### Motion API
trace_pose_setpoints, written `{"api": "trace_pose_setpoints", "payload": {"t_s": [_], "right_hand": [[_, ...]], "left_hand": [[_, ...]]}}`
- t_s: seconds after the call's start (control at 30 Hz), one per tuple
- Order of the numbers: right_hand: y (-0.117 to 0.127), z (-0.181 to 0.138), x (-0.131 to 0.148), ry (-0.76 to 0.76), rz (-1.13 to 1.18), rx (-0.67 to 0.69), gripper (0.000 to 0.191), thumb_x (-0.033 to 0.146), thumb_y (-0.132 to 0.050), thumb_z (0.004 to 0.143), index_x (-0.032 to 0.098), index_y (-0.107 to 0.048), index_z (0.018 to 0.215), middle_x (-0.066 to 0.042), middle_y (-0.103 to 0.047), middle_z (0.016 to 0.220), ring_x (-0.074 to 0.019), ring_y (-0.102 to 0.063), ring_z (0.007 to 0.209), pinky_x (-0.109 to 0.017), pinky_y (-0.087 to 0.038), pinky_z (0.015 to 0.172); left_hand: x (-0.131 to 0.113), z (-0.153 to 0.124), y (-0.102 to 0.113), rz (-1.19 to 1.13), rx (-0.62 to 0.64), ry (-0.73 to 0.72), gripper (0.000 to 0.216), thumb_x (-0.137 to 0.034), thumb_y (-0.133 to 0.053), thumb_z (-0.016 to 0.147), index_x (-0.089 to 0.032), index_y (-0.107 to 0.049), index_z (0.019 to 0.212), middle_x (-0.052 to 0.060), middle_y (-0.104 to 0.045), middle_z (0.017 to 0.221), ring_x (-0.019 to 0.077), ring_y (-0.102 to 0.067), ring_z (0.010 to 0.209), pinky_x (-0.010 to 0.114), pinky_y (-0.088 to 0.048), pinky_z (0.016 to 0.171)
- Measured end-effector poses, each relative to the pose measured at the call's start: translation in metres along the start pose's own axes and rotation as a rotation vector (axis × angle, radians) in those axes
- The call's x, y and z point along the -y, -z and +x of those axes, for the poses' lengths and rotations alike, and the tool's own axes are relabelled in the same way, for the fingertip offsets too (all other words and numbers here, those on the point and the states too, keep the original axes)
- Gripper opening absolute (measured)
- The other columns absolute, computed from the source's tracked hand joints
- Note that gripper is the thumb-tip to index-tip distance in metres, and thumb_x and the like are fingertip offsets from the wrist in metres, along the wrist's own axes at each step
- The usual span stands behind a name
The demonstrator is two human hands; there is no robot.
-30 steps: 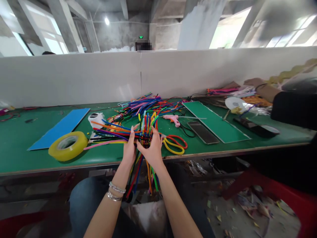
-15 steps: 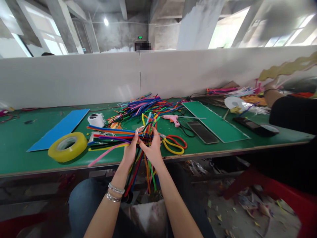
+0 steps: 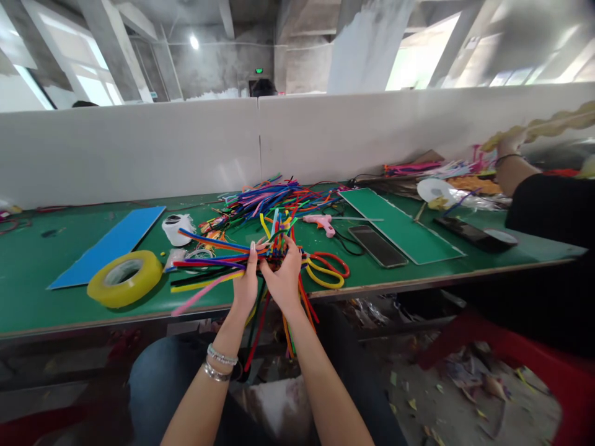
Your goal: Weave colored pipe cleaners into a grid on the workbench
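Note:
A woven cluster of multicoloured pipe cleaners [image 3: 216, 262] is between my two hands at the table's front edge. My left hand [image 3: 246, 279] grips its left side, where blue, orange, red, purple, black, yellow and pink stems stick out. My right hand [image 3: 286, 272] is closed on the right part of the cluster, thumb toward the left hand. More stems hang below the edge between my wrists, and short ends point up beyond my fingers. Just right of my right hand lie scissors [image 3: 328, 271] with red and yellow handles. My fingers hide the middle of the cluster.
Behind lies a pile of loose pipe cleaners [image 3: 269, 201]. Yellow tape [image 3: 124, 279], a blue board [image 3: 114, 244] and white thread [image 3: 178, 230] are left. To the right are a pink glue gun [image 3: 320, 223], a phone [image 3: 377, 246], a green board [image 3: 404, 226] and another person's arm [image 3: 515, 170].
The hanging stems have shifted, with red and orange ones now showing right of my right wrist. Both hands keep their hold. The other person's hand has moved slightly along the wavy yellowish piece.

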State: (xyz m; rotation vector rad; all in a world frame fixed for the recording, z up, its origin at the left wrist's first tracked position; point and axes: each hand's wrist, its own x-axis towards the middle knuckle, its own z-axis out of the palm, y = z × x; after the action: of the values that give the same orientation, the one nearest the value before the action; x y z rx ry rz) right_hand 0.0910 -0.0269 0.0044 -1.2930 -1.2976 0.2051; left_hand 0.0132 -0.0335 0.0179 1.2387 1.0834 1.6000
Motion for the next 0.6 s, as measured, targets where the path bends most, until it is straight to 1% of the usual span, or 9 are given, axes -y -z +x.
{"api": "trace_pose_setpoints", "payload": {"t_s": [0.13,0.23,0.33,0.43,0.53,0.6], "right_hand": [[-0.002,-0.001,-0.003,0.03,0.01,0.016,0.059,0.025,-0.055,0.069,0.017,-0.037,0.125,-0.014,-0.047,0.123,-0.0264,-0.041,0.119,-0.049,-0.027,0.102],[-0.003,0.001,-0.006,0.052,0.031,0.034,0.06,0.026,-0.057,0.07,0.017,-0.037,0.125,-0.013,-0.048,0.122,-0.0252,-0.043,0.116,-0.046,-0.031,0.1],[0.0,0.004,-0.008,0.039,0.032,0.074,0.064,0.029,-0.062,0.066,0.016,-0.039,0.124,-0.012,-0.05,0.12,-0.026,-0.046,0.113,-0.045,-0.034,0.097],[0.005,0.007,-0.007,0.038,0.053,0.135,0.068,0.033,-0.065,0.064,0.016,-0.04,0.124,-0.012,-0.052,0.118,-0.0261,-0.048,0.11,-0.043,-0.036,0.096],[0.009,0.007,-0.004,0.024,0.089,0.149,0.068,0.037,-0.064,0.066,0.017,-0.039,0.126,-0.011,-0.051,0.119,-0.0252,-0.047,0.111,-0.041,-0.036,0.097],[0.011,0.007,-0.002,0.007,0.119,0.158,0.064,0.038,-0.061,0.07,0.018,-0.039,0.126,-0.011,-0.05,0.121,-0.0244,-0.047,0.113,-0.041,-0.036,0.097]], "left_hand": [[-0.001,-0.002,-0.003,0.002,-0.069,0.025,0.042,-0.055,-0.047,0.082,-0.022,-0.068,0.097,0.002,-0.066,0.108,0.0213,-0.058,0.105,0.035,-0.04,0.1],[0.002,0.0,-0.002,-0.011,-0.136,0.041,0.042,-0.054,-0.048,0.081,-0.022,-0.068,0.097,0.002,-0.067,0.107,0.0208,-0.059,0.104,0.034,-0.041,0.099],[0.007,0.006,0.001,-0.079,-0.092,0.067,0.042,-0.054,-0.051,0.08,-0.02,-0.068,0.099,0.003,-0.066,0.108,0.0213,-0.059,0.104,0.034,-0.042,0.097],[0.011,0.01,0.005,-0.182,-0.051,0.091,0.044,-0.053,-0.053,0.079,-0.021,-0.065,0.107,0.003,-0.063,0.115,0.0213,-0.056,0.11,0.034,-0.041,0.098],[0.014,0.012,0.006,-0.228,-0.039,0.131,0.045,-0.052,-0.053,0.079,-0.025,-0.061,0.114,0.001,-0.062,0.118,0.0214,-0.053,0.115,0.034,-0.041,0.099],[0.015,0.012,0.006,-0.229,-0.038,0.144,0.046,-0.053,-0.054,0.079,-0.026,-0.059,0.116,0.0,-0.061,0.119,0.0216,-0.052,0.115,0.034,-0.041,0.099]]}}
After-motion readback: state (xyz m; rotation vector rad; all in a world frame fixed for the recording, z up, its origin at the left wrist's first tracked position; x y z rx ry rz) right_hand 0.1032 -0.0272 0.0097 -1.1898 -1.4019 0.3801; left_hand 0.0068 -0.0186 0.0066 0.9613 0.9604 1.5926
